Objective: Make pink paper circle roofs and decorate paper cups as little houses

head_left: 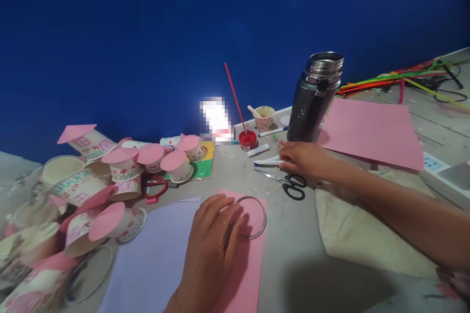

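Left fingers [216, 204], unclenched, seemingly steady a ring [265, 218] on pink paper [249, 259]; right fingers [289, 153], grip unclear, at a marker [270, 162] toward the bench's [282, 234] far edge.

I get a fairly dim, slightly hazy feed, the blue wall [147, 34] sinking to black at the upper right corner, while a blown-out white patch [216, 120], broken into coarse pixels, sheds a faint glow around it. I can't make out the main light source, but a broad soft shadow darkens the near counter [286, 225], and shade falls beside the left hand [216, 227] on the pink sheet [251, 259]. Toward the left edge my wide view stretches and smears the paper cups [40, 283]; the scissors [282, 180] look crisper.
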`<state>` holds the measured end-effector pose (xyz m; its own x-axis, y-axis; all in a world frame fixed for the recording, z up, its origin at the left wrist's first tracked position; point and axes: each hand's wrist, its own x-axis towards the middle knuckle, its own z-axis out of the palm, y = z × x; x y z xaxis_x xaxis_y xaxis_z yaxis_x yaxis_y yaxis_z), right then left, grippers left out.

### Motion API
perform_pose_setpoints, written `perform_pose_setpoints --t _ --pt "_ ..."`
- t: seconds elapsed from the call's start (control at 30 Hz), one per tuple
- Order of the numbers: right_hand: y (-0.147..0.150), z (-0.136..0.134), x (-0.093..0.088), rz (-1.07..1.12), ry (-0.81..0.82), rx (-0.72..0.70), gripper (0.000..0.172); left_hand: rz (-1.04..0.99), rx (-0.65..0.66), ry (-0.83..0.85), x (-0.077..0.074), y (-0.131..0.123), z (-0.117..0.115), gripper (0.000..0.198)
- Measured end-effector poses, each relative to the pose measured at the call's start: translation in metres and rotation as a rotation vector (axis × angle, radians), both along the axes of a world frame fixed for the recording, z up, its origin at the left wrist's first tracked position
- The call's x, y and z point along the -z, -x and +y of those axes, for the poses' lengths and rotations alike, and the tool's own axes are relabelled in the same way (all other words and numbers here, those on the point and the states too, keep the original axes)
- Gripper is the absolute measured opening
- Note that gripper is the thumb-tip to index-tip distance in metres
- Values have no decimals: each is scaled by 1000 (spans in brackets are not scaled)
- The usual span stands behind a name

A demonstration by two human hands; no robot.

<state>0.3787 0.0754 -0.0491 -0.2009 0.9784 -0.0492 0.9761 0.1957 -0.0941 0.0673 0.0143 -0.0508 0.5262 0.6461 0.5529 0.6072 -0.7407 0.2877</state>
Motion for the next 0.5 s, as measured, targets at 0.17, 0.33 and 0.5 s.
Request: perform_pose_setpoints --t 0.17,0.33,0.5 --pt "-20 -1 -9 -140 15 265 37 3 33 -36 7 2 1 19" --pt "-27 0 -7 -163 94 290 29 -19 36 -24 6 5 2 17" --pt "-20 -9 -24 -163 54 293 29 -19 -28 21 2 2 -6 27"
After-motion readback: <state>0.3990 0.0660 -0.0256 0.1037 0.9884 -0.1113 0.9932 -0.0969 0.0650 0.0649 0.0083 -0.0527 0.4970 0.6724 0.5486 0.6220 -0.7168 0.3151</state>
